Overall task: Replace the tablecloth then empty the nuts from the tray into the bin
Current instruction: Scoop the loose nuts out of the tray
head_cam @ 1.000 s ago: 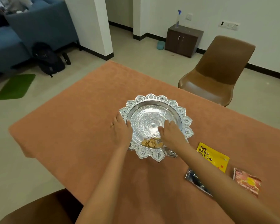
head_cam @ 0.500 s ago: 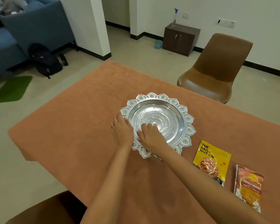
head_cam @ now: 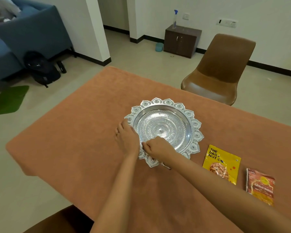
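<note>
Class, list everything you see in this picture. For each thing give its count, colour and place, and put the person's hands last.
tablecloth: one, orange, spread under the tray.
tray: one, silver, middle of the tablecloth.
nut packet: one, yellow, right of the tray.
snack packet: one, red, right of the nut packet.
far chair: one, brown, beyond the tablecloth.
near chair: one, brown, bottom left.
cabinet: one, dark brown, far background.
spray bottle: one, clear with blue top, on the cabinet.
sofa: one, blue, far left.
backpack: one, black, beside the sofa.
mat: one, green, left edge.
left hand: one, resting on the tray's near-left rim.
right hand: one, fingers curled, over the tray's near side.
</note>
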`<state>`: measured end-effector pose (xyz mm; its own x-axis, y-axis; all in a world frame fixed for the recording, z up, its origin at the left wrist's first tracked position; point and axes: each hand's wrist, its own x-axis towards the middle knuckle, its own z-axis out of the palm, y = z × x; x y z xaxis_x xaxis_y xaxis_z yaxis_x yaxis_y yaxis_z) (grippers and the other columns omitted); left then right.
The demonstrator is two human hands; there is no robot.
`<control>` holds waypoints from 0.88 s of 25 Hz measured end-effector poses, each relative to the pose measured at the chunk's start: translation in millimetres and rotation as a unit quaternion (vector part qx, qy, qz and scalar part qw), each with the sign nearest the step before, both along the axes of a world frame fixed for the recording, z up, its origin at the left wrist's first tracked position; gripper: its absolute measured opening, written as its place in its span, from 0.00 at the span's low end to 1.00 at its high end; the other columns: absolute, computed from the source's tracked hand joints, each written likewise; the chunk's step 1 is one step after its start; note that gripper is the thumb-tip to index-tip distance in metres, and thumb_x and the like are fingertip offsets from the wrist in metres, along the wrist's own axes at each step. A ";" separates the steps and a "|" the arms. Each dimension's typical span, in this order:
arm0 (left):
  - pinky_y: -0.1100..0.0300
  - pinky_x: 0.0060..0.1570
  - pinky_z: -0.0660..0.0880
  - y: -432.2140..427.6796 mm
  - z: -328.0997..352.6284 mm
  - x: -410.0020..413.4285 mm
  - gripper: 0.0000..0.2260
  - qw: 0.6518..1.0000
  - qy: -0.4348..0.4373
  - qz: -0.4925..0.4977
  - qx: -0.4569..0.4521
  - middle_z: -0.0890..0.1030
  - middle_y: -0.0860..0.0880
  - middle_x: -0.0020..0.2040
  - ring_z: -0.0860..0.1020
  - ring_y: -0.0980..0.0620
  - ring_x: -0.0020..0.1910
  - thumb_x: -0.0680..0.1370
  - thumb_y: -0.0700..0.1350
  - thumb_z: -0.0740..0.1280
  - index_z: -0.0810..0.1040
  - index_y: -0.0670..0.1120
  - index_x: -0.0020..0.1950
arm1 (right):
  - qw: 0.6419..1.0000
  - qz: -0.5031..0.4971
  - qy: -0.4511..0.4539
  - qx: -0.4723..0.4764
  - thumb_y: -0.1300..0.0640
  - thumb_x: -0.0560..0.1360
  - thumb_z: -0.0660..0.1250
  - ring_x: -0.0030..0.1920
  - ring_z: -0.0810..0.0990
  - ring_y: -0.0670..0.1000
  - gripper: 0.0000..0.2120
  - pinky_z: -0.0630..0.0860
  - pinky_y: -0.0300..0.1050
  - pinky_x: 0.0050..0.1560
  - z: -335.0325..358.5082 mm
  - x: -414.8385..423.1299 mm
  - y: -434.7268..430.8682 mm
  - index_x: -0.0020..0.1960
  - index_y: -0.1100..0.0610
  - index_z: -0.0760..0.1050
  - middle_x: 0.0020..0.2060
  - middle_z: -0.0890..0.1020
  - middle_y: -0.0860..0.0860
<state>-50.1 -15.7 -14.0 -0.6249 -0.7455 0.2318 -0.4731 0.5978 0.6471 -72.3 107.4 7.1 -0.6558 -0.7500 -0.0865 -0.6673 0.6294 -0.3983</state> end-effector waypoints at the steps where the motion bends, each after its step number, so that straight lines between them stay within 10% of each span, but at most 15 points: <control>1: 0.50 0.62 0.66 0.1 2.0 0.3 0.14 1.000 0.016 -0.003 -0.017 0.76 0.44 0.62 0.71 0.42 0.63 0.78 0.37 0.62 0.74 0.42 0.64 | 1.000 -0.006 -0.025 0.003 0.52 0.81 0.54 0.25 0.63 0.53 0.25 0.60 0.46 0.32 0.5 -4.0 -0.4 0.26 0.55 0.58 0.21 0.63 0.52; 4: 0.57 0.60 0.68 5.3 23.0 -0.2 0.10 0.984 0.171 -0.039 0.045 0.78 0.50 0.57 0.74 0.49 0.59 0.79 0.40 0.61 0.76 0.44 0.59 | 0.965 -0.149 -0.187 -0.109 0.54 0.79 0.58 0.21 0.59 0.47 0.24 0.61 0.40 0.27 16.6 -23.1 -0.1 0.25 0.56 0.62 0.20 0.64 0.49; 6: 0.64 0.55 0.70 22.1 43.9 -8.6 0.09 0.921 0.248 -0.045 0.297 0.80 0.56 0.54 0.76 0.58 0.55 0.81 0.45 0.59 0.77 0.48 0.56 | 0.879 -0.276 -0.299 -0.247 0.55 0.78 0.59 0.21 0.61 0.48 0.20 0.59 0.36 0.24 33.4 -38.6 -3.0 0.27 0.57 0.67 0.21 0.67 0.49; 9: 0.62 0.52 0.70 51.2 55.4 -23.3 0.12 0.675 0.259 -0.032 0.690 0.79 0.53 0.44 0.77 0.56 0.48 0.82 0.51 0.57 0.78 0.48 0.48 | 0.820 -0.341 -0.283 -0.361 0.54 0.76 0.60 0.23 0.66 0.49 0.20 0.63 0.40 0.24 48.5 -41.4 -20.7 0.27 0.56 0.69 0.21 0.71 0.50; 11: 0.61 0.44 0.73 61.3 52.8 -27.1 0.18 0.521 0.279 -0.040 0.806 0.79 0.50 0.38 0.78 0.53 0.40 0.82 0.54 0.54 0.77 0.46 0.43 | 0.858 -0.312 -0.178 -0.366 0.54 0.78 0.60 0.26 0.69 0.46 0.21 0.65 0.39 0.28 47.1 -31.9 -29.5 0.27 0.55 0.69 0.23 0.73 0.51; 13: 0.61 0.41 0.74 63.6 47.9 -28.6 0.18 0.441 0.318 -0.052 0.838 0.80 0.49 0.38 0.80 0.53 0.38 0.82 0.54 0.53 0.77 0.45 0.46 | 0.868 -0.283 -0.147 -0.381 0.55 0.79 0.61 0.27 0.66 0.43 0.20 0.62 0.35 0.29 43.9 -25.4 -30.9 0.28 0.54 0.66 0.25 0.70 0.48; 22: 0.66 0.33 0.76 58.5 40.9 -31.6 0.14 0.433 0.326 -0.078 0.837 0.77 0.50 0.32 0.78 0.55 0.32 0.82 0.46 0.55 0.76 0.44 0.42 | 0.868 -0.229 -0.115 -0.426 0.60 0.79 0.61 0.37 0.78 0.43 0.09 0.74 0.39 0.40 32.8 -14.5 -18.0 0.44 0.59 0.79 0.36 0.82 0.50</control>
<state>-81.7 42.8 26.9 -0.9060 -0.1705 -0.3873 0.0972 -0.9746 0.2017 -86.7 89.5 39.9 -0.9408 -0.2707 0.2039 -0.2665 0.2195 -0.9385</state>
